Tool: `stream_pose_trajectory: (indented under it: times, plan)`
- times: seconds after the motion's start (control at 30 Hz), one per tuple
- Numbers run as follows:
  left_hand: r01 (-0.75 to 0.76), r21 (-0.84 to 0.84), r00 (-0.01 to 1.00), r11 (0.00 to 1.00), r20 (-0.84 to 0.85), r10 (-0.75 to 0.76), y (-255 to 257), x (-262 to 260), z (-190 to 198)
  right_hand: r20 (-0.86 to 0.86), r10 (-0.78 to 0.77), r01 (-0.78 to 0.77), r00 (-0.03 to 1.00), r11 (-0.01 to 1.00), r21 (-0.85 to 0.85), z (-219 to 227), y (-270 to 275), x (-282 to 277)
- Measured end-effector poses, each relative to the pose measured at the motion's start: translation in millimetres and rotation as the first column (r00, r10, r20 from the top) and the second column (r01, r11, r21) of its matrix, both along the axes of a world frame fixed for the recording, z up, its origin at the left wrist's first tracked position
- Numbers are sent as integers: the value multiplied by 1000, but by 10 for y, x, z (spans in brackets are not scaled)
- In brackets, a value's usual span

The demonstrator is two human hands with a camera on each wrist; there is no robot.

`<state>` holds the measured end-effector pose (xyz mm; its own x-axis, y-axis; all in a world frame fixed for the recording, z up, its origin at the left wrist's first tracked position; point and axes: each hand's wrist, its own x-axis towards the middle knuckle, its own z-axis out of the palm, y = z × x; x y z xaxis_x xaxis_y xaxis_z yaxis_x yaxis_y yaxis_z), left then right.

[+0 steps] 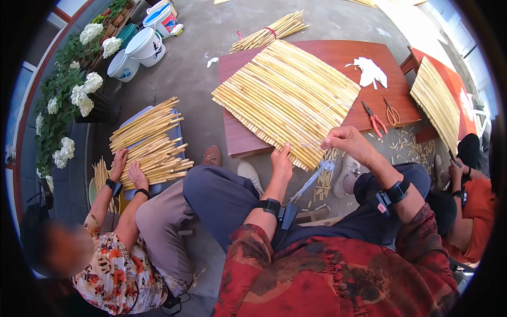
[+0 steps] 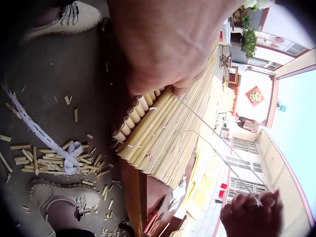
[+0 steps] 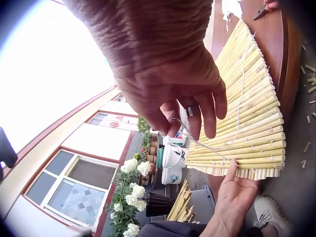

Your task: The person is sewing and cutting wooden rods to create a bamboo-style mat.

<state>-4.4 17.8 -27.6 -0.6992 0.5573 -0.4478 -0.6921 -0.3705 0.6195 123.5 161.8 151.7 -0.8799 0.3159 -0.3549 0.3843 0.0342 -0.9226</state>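
Observation:
A mat of pale reed sticks tied side by side lies over a low red-brown table. My left hand grips the mat's near edge, its thumb on top of the sticks; the left wrist view shows the same hand over the stick ends. My right hand is raised just right of the mat's near corner, pinching a thin white string. In the right wrist view the string runs from the right hand's fingers to the mat beside the left thumb.
Pliers, scissors and a white glove lie on the table. Cut stick pieces litter the floor. At left, another person's hands rest on loose sticks. Another mat stands at right; a tied bundle lies behind.

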Motion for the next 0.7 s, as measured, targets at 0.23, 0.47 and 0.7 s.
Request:
stream_pose_trajectory:
  times: [0.23,0.47,0.7]
  plan:
    - [110,-264,994,958,44,-101,-34,-160,-240,-132,53,-22,990,973,229,564,155,499]
    - [188,-759,907,623,-110,-408,-229,-107,370,-240,-24,75,971,976,206,702,46,632]
    - [411,-432,352,803,-737,-577,-346,478,1626,-31,116,-102,993,953,286,842,-279,570]
